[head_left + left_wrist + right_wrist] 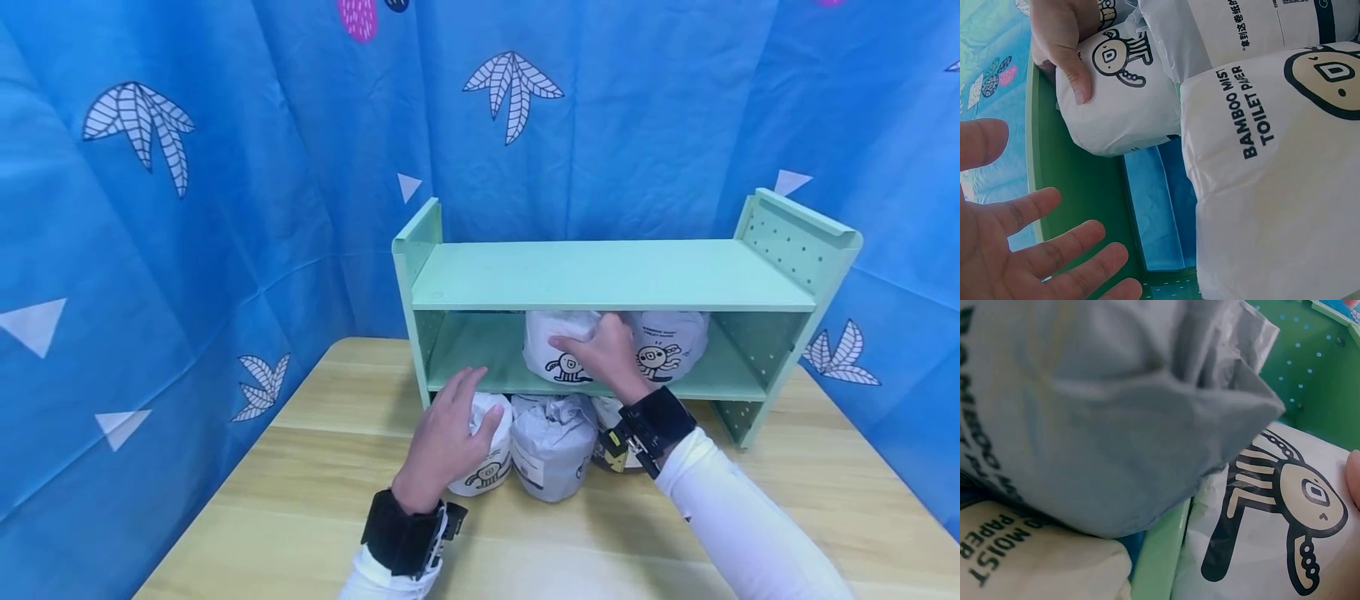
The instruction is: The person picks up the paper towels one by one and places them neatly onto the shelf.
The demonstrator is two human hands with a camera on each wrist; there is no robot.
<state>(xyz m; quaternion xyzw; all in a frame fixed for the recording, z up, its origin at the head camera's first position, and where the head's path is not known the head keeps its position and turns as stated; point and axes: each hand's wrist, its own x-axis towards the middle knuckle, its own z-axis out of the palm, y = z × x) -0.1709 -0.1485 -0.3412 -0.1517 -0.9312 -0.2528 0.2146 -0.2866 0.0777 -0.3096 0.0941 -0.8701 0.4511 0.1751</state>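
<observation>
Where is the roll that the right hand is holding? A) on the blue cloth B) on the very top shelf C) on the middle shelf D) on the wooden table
C: the right hand grips a wrapped toilet paper roll standing on the green rack's middle shelf, under the top board.

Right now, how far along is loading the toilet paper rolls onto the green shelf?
One roll already sits on the middle shelf. The right hand grips a second roll there. Left: three rolls on the table, the left hand resting on the leftmost. Top shelf bare.
</observation>
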